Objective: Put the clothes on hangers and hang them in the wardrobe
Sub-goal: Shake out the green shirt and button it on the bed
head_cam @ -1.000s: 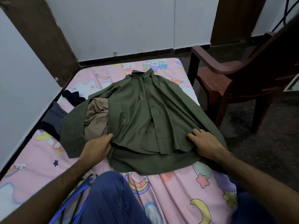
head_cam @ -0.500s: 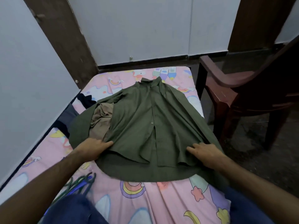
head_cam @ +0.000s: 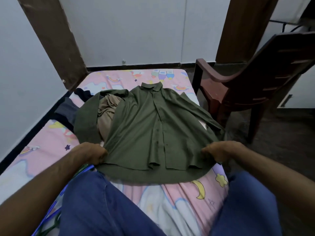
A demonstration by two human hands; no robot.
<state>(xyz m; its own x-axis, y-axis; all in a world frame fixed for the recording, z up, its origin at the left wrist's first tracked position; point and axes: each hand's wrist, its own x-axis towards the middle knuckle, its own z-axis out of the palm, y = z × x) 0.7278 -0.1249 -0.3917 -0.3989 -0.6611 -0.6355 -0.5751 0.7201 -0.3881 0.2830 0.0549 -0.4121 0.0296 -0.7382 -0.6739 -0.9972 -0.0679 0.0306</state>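
An olive green button-up shirt (head_cam: 150,126) lies spread front-up on the bed, collar pointing away from me. My left hand (head_cam: 92,155) grips the shirt's lower left side, fingers curled into the cloth. My right hand (head_cam: 219,151) grips the lower right side the same way. A tan garment (head_cam: 106,113) lies bunched under the shirt's left sleeve. Dark clothes (head_cam: 68,111) sit at the bed's left edge. Blue and green hangers (head_cam: 51,208) show beside my left thigh, partly hidden by my arm.
The bed has a pink cartoon-print sheet (head_cam: 192,198). A brown plastic chair (head_cam: 252,86) stands close to the bed's right side. White walls and brown posts (head_cam: 54,40) enclose the left and far sides. My jeans-clad knees (head_cam: 102,206) fill the foreground.
Both hands went from resting flat on the shirt's lower sides to curling and gripping the cloth. The shirt's hem has been pulled toward me and the view has tilted up.
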